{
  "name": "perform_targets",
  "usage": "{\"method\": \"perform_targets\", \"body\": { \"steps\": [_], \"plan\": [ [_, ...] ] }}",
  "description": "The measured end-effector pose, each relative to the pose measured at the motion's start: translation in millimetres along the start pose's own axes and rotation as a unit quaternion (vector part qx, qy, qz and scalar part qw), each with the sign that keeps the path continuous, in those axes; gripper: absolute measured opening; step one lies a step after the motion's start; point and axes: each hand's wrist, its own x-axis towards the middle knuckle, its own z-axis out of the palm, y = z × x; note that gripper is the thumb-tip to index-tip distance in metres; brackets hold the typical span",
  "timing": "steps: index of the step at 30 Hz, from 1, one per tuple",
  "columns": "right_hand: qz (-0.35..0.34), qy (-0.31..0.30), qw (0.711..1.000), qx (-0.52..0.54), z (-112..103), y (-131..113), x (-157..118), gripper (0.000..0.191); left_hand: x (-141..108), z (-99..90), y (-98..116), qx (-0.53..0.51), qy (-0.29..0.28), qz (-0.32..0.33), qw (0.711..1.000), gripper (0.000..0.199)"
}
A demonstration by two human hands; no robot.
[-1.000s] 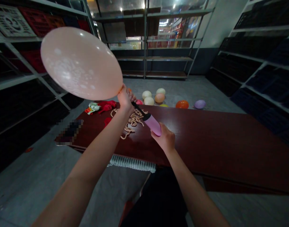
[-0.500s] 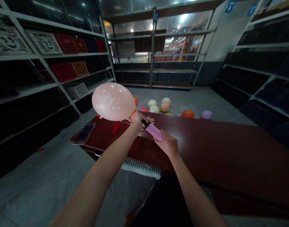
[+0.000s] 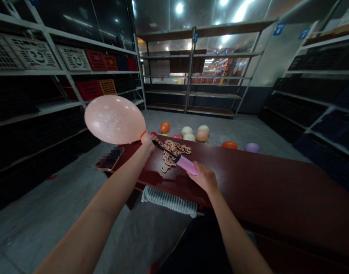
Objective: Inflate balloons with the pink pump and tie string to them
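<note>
- The left hand (image 3: 148, 141) has its fingers closed around the neck of a peach balloon (image 3: 114, 120), at the black end of a hand pump (image 3: 186, 165).
- The balloon, swollen and printed with pale marks, is held in the air over the table's left end, tilted away from the hand.
- The right hand (image 3: 204, 177) grasps the pump's pink barrel, fingers wrapped around its near end.
- The pump slants between the two hands, above the table, with its black shaft showing between barrel and left hand.
- Under the shaft, a tangled heap of thin peach strips (image 3: 178, 147) lies on the dark red table (image 3: 265, 179).
- A flat object (image 3: 111, 159), blurred out, rests at the table's left corner.
- A ribbed grey cloth (image 3: 168, 201) sits below the table's near edge.
- Beyond the table, on the floor, are an orange balloon (image 3: 165, 126), several cream balloons (image 3: 186, 131) and a purple balloon (image 3: 252, 147).
</note>
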Motion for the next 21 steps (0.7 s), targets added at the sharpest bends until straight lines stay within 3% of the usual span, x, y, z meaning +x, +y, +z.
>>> {"method": "perform_targets", "body": {
  "steps": [4, 9, 14, 21],
  "plan": [
    [-0.019, 0.021, 1.000, -0.003, 0, -2, 1, 0.033, 2, 7.3, 24, 0.042, 0.021, 0.040, 0.998, 0.039],
    [0.025, 0.049, 0.998, 0.013, 4, 4, 2, 0.034, 6, 37.7, 10, 0.077, -0.014, 0.074, 0.994, 0.045],
    [0.084, 0.073, 0.994, 0.012, 6, 10, 2, 0.036, 4, 66.6, -32, 0.082, -0.063, 0.093, 0.990, 0.053],
    [0.156, 0.070, 0.985, 0.002, 6, 10, 5, 0.039, -22, 71.1, -122, 0.143, -0.103, 0.045, 0.983, 0.050]
  ]
}}
